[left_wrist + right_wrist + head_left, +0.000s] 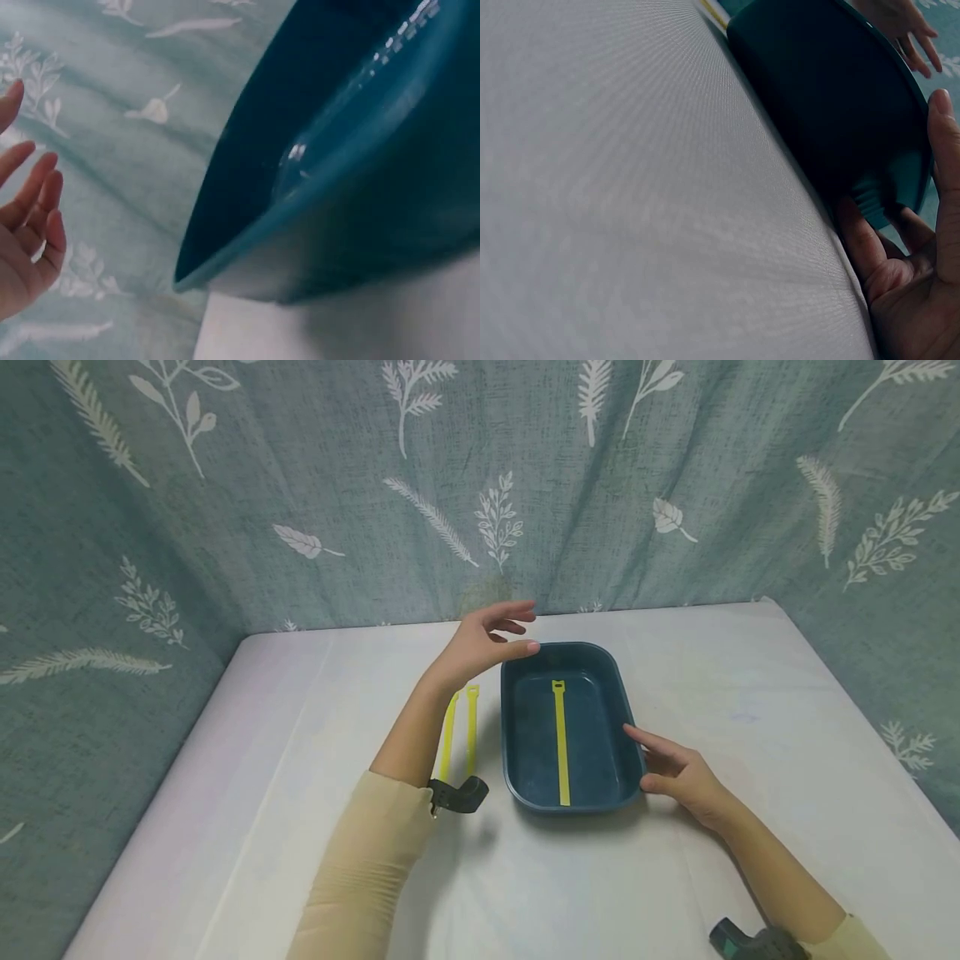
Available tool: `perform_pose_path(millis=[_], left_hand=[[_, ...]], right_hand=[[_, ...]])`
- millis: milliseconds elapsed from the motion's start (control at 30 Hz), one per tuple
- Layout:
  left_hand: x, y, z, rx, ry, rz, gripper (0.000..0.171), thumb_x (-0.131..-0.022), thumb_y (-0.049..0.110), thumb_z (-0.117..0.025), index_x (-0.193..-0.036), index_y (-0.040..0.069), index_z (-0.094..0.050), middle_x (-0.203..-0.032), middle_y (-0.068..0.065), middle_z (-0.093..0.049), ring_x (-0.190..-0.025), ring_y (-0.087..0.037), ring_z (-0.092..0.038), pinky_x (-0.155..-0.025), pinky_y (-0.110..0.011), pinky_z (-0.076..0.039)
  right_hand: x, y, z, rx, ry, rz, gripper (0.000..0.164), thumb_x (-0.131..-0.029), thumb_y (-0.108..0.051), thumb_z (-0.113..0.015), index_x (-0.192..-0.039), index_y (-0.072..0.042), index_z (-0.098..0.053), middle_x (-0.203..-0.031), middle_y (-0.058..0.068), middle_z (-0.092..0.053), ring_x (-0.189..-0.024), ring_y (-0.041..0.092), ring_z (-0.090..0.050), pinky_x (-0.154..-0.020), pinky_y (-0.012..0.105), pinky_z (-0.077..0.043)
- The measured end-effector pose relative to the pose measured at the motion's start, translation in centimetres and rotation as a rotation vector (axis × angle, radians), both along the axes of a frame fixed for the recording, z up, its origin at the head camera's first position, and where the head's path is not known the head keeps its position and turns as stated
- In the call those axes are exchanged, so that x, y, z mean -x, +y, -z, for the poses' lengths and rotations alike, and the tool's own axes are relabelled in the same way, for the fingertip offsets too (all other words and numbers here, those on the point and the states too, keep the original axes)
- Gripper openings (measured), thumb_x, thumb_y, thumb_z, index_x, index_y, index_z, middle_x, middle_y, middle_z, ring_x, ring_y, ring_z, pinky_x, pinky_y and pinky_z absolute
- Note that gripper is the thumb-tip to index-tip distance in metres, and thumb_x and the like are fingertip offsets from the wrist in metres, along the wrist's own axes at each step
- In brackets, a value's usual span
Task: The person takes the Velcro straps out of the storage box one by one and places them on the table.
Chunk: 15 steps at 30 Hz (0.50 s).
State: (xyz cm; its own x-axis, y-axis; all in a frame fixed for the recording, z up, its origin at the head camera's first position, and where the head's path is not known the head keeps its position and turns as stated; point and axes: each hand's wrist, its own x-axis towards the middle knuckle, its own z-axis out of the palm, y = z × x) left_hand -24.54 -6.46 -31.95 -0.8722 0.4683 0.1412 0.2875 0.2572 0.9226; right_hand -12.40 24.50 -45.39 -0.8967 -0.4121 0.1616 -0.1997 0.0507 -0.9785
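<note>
A dark teal plastic tray point(528, 785) stands on the white table, with a flat yellow strap point(561, 743) lying lengthwise inside it. The strap has a wider, slotted head at its far end. My left hand point(487, 639) hovers at the tray's far left corner, fingers loosely bent and holding nothing. Its thumb is near the rim; whether it touches cannot be told. At the tray's right side, my right hand point(686, 781) touches the rim with an extended finger, and other fingers rest against the outer wall point(817, 97).
Two more yellow straps, one of them a right-hand strap point(472, 727), lie on the table left of the tray, partly behind the left forearm. A leaf-patterned green curtain point(337, 485) borders the table at the back and sides. Both wrists carry a black camera point(461, 795).
</note>
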Motion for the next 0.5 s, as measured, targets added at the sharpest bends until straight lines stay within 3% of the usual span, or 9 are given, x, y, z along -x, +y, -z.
perform_pose_path(millis=[167,500], left_hand=[[0.9,1.6,0.7,-0.017,-0.076,-0.012,0.056,-0.084,0.018,-0.071,-0.136,0.014,-0.052,-0.131,-0.009,-0.056,-0.116,-0.023,-0.054,-0.093,-0.038,-0.048],[2.3,4.0,3.2,-0.015,-0.203,-0.029,0.053,-0.085,0.020,-0.070,-0.134,0.011,-0.053,-0.127,-0.011,-0.058,-0.116,-0.022,-0.055,-0.096,-0.041,-0.047]], right_hand=[[0.0,0.0,0.1,0.017,-0.002,-0.002,0.061,-0.086,-0.010,-0.069,-0.141,-0.004,-0.043,-0.138,-0.023,-0.044,-0.128,-0.010,-0.036,-0.100,0.009,-0.032],[0.1,0.0,0.1,0.021,0.009,-0.006,0.061,-0.086,-0.008,-0.068,-0.140,-0.001,-0.042,-0.139,-0.021,-0.045,-0.130,-0.009,-0.035,-0.100,0.009,-0.031]])
